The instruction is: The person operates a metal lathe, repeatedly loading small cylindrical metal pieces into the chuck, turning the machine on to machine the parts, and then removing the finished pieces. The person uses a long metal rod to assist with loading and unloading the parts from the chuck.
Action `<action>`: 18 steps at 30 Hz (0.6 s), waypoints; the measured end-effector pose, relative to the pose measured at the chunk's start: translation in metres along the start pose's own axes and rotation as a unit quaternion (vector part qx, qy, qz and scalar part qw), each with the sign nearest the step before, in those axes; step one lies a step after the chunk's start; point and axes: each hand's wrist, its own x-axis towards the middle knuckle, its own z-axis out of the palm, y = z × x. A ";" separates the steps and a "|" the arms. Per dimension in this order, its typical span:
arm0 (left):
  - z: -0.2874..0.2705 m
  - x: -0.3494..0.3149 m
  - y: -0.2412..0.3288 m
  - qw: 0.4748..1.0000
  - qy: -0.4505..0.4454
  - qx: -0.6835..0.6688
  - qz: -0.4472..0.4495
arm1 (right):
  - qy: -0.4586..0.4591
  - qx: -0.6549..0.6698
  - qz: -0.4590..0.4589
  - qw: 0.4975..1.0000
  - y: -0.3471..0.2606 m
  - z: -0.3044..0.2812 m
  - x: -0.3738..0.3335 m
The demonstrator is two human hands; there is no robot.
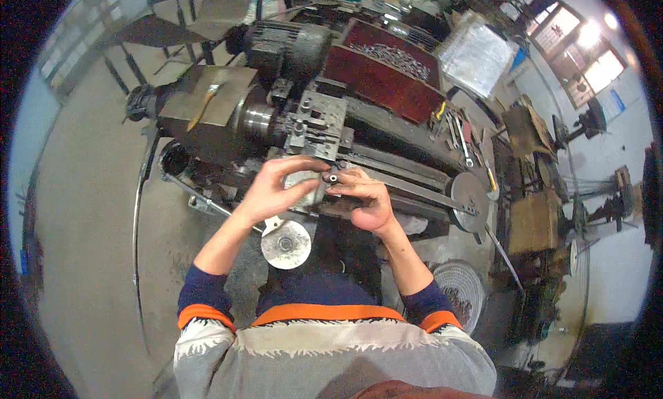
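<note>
Between my two hands, in front of the lathe's tool post, is a small round metal sleeve with a hole in its end. The fingers of my right hand are curled and pinch it. My left hand curves in from the other side, its thumb and fingertips closing on the same piece; the exact contact is partly hidden. Just beyond my fingers stands the metal tool post. To its left is the round chuck of the lathe. Below my left forearm is a pale round handwheel or disc.
A dark red tray behind the lathe bed holds many small metal parts. A brush lies on the headstock cover. Wrenches lie at the right. A round basket with small parts stands low by my right elbow.
</note>
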 end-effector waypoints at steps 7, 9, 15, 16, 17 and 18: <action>0.041 0.021 -0.012 0.992 -0.042 -0.116 -0.021 | 0.056 -0.046 -0.032 0.997 0.004 -0.011 -0.017; 0.042 0.023 -0.015 0.993 -0.045 -0.111 -0.009 | 0.042 -0.044 -0.023 0.998 0.004 -0.013 -0.017; 0.023 0.013 -0.011 0.999 -0.028 -0.010 -0.026 | -0.011 -0.079 -0.004 0.997 0.017 -0.037 -0.017; 0.015 0.007 -0.011 0.998 -0.027 0.010 -0.053 | -0.022 -0.138 -0.004 0.990 0.023 -0.049 -0.014; 0.008 0.000 -0.008 0.995 -0.014 0.010 -0.093 | -0.021 -0.162 0.002 0.987 0.027 -0.065 -0.006; 0.000 -0.007 -0.005 0.991 -0.003 0.010 -0.133 | -0.018 -0.184 0.009 0.983 0.032 -0.082 0.005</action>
